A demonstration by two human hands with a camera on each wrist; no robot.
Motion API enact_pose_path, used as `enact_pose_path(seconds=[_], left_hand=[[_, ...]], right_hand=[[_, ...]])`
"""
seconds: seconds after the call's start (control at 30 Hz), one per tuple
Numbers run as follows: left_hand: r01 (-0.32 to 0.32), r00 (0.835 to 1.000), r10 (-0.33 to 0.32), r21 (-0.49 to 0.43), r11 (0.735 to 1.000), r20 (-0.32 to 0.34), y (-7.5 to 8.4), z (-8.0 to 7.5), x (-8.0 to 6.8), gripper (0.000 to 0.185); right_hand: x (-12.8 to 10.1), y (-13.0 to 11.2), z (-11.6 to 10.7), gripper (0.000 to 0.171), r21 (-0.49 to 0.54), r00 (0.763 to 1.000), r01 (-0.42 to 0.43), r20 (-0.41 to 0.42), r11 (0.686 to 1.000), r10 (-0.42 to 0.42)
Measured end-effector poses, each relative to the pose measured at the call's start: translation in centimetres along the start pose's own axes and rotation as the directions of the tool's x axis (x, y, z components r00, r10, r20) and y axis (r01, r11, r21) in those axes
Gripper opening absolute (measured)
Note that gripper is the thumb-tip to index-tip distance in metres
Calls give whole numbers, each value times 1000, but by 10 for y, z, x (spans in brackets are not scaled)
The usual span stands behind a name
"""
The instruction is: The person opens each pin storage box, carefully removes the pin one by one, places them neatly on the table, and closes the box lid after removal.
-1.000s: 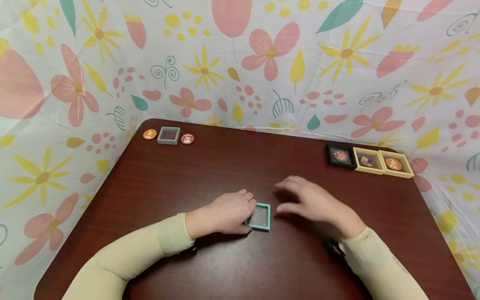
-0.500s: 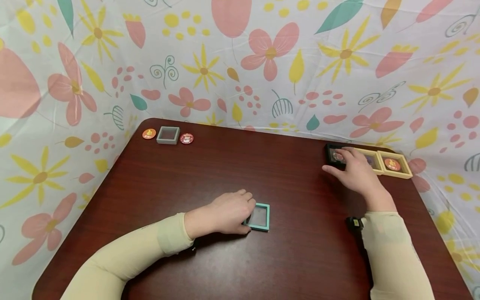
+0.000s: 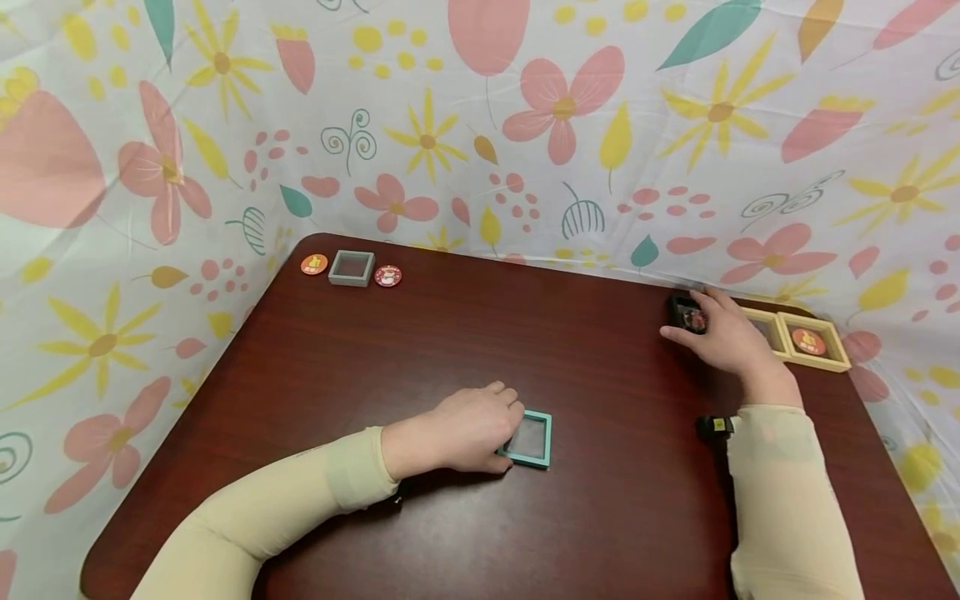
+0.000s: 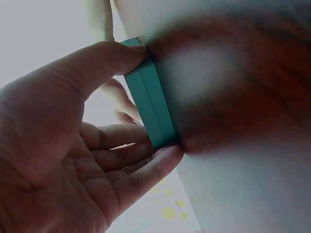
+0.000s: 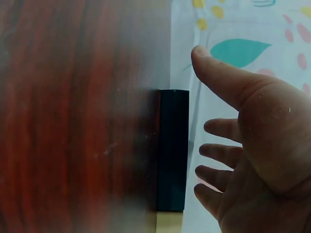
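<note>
Pinching the teal frame (image 3: 531, 439) by its near-left edge, my left hand (image 3: 457, 432) keeps it flat on the desk (image 3: 420, 350), just in front of me near the middle; the left wrist view shows my thumb (image 4: 104, 60) on one side of the rim and a fingertip on the other. My right hand (image 3: 723, 337) is well apart from it, over at the far right of the desk, with fingers spread and relaxed above the black frame (image 3: 686, 315); the right wrist view shows a gap between the fingers and that frame (image 5: 172, 148), so I judge it touches at most lightly and grips nothing. Beyond the black frame sit two beige frames (image 3: 813, 342) in a row, the outer one with an orange disc inside. At the far left corner lie a grey frame (image 3: 351, 267), an orange token (image 3: 313, 264) and a red token (image 3: 387, 276). Both frames look like light, stiff plastic with a thin clear film in the window, so I judge the safe hold is across opposite outer edges, never on the film, which looks easy to dent.
</note>
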State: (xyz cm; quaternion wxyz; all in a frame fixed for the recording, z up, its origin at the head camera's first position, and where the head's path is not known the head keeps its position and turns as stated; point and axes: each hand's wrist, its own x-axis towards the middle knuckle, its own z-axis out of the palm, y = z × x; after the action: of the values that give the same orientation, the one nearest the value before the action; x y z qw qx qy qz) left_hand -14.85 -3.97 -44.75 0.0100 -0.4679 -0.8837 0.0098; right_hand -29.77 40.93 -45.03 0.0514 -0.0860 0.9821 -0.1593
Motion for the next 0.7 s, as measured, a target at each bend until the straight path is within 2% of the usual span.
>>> enact_pose_path(seconds=[0.27,0.43,0.57,0.7], left_hand=[[-3,1000,3,-2,1000,1,0,-1,1,48],[-3,1000,3,-8,1000,-7,0,-1,1,46],[2,1000,-2,5,1000,-5,0,-1,1,55],[5,999,-5,9,1000,32,-2,-1,3,72]], right_hand=[[0,9,0,110,33,997,23,67,999,-25],[4,16,0,106,19,992,22,123,1000,-24],[6,15,0,104,5,990,12,142,1000,-13],[6,12,0,104,6,990,0,139,1000,0]])
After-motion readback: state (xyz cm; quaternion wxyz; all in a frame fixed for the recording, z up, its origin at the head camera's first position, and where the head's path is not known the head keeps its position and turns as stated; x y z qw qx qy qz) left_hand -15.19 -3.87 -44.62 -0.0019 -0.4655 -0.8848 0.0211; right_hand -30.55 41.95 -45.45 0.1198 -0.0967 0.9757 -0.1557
